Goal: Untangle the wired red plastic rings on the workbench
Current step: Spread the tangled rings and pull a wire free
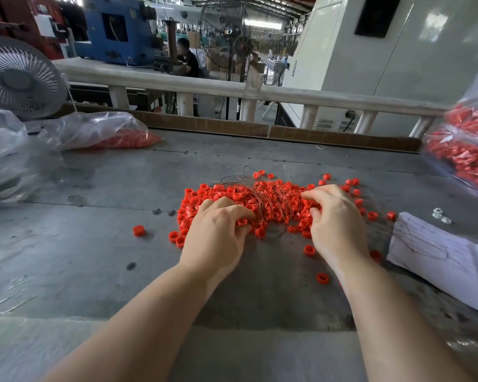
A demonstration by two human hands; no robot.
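Observation:
A heap of small red plastic rings (276,194) threaded on thin tangled wire (271,202) lies on the grey workbench (94,244) in the middle of the head view. My left hand (218,230) sits on the heap's left side, fingers curled into the rings and wire. On the right side my right hand (334,216) rests with fingers bent over the heap, its index fingertip touching the wire bundle. Loose rings lie around the heap, one at the left (138,230) and two near my right wrist (323,278).
Clear plastic bags of red rings lie at the back left (108,133) and at the right edge (467,150). A white paper sheet (439,257) lies at the right, a small fan (17,78) at the far left. A cardboard strip (260,130) lines the bench's back edge.

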